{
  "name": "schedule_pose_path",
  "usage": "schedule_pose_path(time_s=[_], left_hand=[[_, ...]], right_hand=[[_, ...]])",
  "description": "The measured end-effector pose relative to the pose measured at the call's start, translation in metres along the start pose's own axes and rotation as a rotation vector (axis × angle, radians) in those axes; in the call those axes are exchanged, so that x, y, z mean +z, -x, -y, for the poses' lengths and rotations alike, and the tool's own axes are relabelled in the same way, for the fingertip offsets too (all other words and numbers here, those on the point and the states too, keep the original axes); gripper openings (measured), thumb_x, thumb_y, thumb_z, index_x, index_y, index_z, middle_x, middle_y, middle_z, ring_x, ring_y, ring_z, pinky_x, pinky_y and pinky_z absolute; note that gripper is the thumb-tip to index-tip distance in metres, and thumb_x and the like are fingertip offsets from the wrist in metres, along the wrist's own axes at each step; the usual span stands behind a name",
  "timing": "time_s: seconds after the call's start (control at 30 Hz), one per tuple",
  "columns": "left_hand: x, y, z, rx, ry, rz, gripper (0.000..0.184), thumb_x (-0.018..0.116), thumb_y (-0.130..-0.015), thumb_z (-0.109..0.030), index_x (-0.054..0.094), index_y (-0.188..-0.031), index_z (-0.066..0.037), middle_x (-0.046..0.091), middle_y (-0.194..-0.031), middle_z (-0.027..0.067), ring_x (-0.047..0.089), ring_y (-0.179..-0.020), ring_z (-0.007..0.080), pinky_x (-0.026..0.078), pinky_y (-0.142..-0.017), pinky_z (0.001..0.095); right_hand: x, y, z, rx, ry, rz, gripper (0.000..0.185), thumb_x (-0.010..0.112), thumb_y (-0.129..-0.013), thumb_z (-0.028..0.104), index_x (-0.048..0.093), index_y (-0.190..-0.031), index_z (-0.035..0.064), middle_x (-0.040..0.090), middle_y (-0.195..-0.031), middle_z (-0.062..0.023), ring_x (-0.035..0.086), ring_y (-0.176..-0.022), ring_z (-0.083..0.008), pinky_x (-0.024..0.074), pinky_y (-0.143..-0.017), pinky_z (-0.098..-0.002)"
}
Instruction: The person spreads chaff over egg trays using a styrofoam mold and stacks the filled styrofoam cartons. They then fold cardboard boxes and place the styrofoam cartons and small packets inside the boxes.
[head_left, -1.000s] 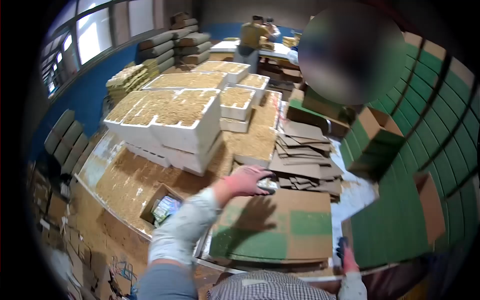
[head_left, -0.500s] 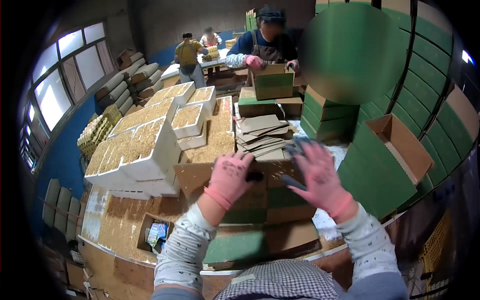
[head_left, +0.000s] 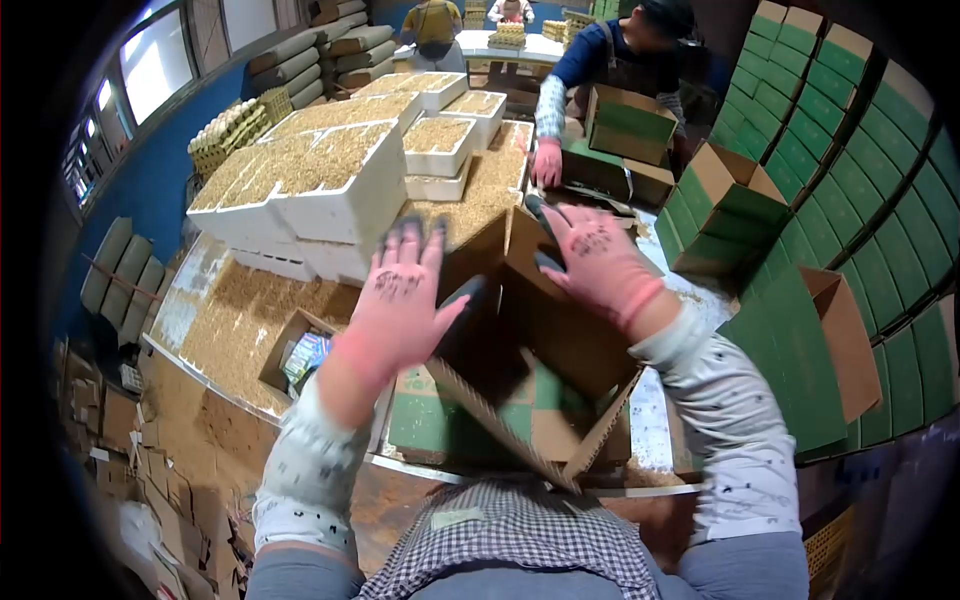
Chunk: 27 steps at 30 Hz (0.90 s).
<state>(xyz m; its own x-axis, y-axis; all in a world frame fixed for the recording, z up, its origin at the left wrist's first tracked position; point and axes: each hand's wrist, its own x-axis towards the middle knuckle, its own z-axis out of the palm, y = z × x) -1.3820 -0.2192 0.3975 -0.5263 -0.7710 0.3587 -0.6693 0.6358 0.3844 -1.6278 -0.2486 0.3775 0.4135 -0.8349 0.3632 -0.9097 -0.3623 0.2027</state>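
A cardboard box with its top open and its brown inside facing me stands tilted on the table before me. My left hand, in a pink glove with dark fingertips, is at its left side, fingers stretched out and thumb apart. At the box's upper right wall is my right hand, gloved the same way, with fingers and thumb spread; whether it presses on the cardboard is hard to see. Under the box lies a flat green and brown cardboard piece.
White foam boxes full of husk-like bedding stand at left. A small carton with blue packets sits nearer. Green cartons are stacked at right, beside an open green box. Across the table, a co-worker handles cardboard; egg trays stand far left.
The box has been turned and tilted, so its inside now shows. My left hand has moved left and the right hand up and left. The co-worker's gloved hand has reached down to the table.
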Motion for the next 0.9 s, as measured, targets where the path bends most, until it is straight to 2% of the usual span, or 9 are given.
schedule_pose_path(time_s=[0.23,0.37,0.4,0.5,0.57,0.63,0.73,0.83,0.9], left_hand=[[0.040,-0.041,-0.010,0.092,-0.145,0.707,0.049,0.043,-0.090,-0.044,0.061,-0.106,-0.001,0.062,-0.101,0.0238,0.059,-0.099,0.0357,0.045,-0.088,0.0421],[0.150,-0.054,0.024,0.216,-0.385,0.052,0.049,0.040,-0.090,-0.047,0.065,-0.089,-0.005,0.065,-0.087,0.0165,0.063,-0.085,0.0277,0.047,-0.073,0.0372],[0.132,-0.062,0.010,-0.021,-0.299,0.335,0.045,0.044,-0.088,-0.047,0.065,-0.090,-0.008,0.065,-0.087,0.0140,0.062,-0.085,0.0281,0.044,-0.077,0.0383],[0.123,-0.044,0.010,0.134,-0.123,-0.500,0.053,0.062,-0.076,-0.033,0.052,-0.120,-0.006,0.061,-0.101,0.0145,0.054,-0.102,0.0292,0.038,-0.093,0.0406],[0.113,-0.030,0.013,-0.017,-0.389,-0.581,0.055,0.058,-0.080,-0.040,0.049,-0.121,-0.005,0.060,-0.106,0.0166,0.054,-0.103,0.0303,0.038,-0.092,0.0410],[0.122,-0.018,0.025,-0.349,-0.196,0.093,0.057,0.050,-0.084,-0.049,0.051,-0.118,-0.004,0.061,-0.105,0.0178,0.057,-0.102,0.0299,0.041,-0.089,0.0395],[0.094,0.000,0.034,-0.187,-0.025,0.036,0.057,0.055,-0.081,-0.048,0.053,-0.113,-0.001,0.064,-0.100,0.0158,0.062,-0.092,0.0291,0.047,-0.079,0.0372],[0.052,0.023,0.048,0.279,0.366,-0.607,0.046,0.066,-0.075,-0.027,0.056,-0.110,0.002,0.064,-0.093,0.0161,0.061,-0.090,0.0297,0.045,-0.086,0.0370],[0.089,0.028,0.073,-0.014,0.716,-0.652,0.040,0.058,-0.083,-0.025,0.056,-0.112,0.002,0.063,-0.098,0.0131,0.060,-0.094,0.0251,0.043,-0.089,0.0350]], right_hand=[[-0.040,0.109,0.028,-0.176,-0.370,0.322,0.083,0.075,-0.063,0.043,0.044,-0.131,0.0052,0.037,-0.137,-0.0190,0.035,-0.126,-0.0401,0.0219,-0.106,-0.0518],[-0.001,0.091,0.016,-0.263,-0.192,0.560,0.049,0.066,-0.075,0.025,0.050,-0.117,0.0040,0.046,-0.119,-0.0217,0.044,-0.115,-0.0361,0.0368,-0.096,-0.0425],[-0.037,0.082,-0.005,-0.003,-0.314,0.363,0.048,0.062,-0.079,0.023,0.048,-0.120,0.0042,0.047,-0.115,-0.0226,0.046,-0.111,-0.0363,0.0394,-0.092,-0.0409],[0.013,0.086,-0.051,0.169,-0.374,0.087,0.056,0.059,-0.082,0.029,0.041,-0.128,0.0045,0.047,-0.115,-0.0243,0.050,-0.101,-0.0385,0.0435,-0.085,-0.0415],[0.072,0.105,-0.044,0.140,-0.250,-0.028,0.066,0.060,-0.081,0.037,0.037,-0.134,0.0044,0.046,-0.119,-0.0253,0.051,-0.096,-0.0405,0.0450,-0.081,-0.0438],[0.075,0.115,0.007,0.139,-0.356,0.098,0.070,0.058,-0.084,0.036,0.029,-0.138,0.0007,0.053,-0.115,-0.0229,0.055,-0.096,-0.0329,0.0466,-0.083,-0.0385],[0.041,0.111,-0.061,0.596,-1.651,0.693,0.049,0.047,-0.090,0.027,0.043,-0.132,0.0004,0.057,-0.116,-0.0125,0.059,-0.091,-0.0189,0.0479,-0.080,-0.0284],[0.013,0.110,-0.084,0.675,-1.312,0.337,0.035,0.057,-0.084,0.022,0.056,-0.113,0.0016,0.058,-0.103,-0.0095,0.060,-0.083,-0.0202,0.0488,-0.076,-0.0297],[0.025,0.139,-0.066,0.364,-1.091,-0.266,0.037,0.068,-0.075,0.025,0.058,-0.103,0.0021,0.059,-0.097,-0.0079,0.061,-0.081,-0.0203,0.0483,-0.075,-0.0309]])
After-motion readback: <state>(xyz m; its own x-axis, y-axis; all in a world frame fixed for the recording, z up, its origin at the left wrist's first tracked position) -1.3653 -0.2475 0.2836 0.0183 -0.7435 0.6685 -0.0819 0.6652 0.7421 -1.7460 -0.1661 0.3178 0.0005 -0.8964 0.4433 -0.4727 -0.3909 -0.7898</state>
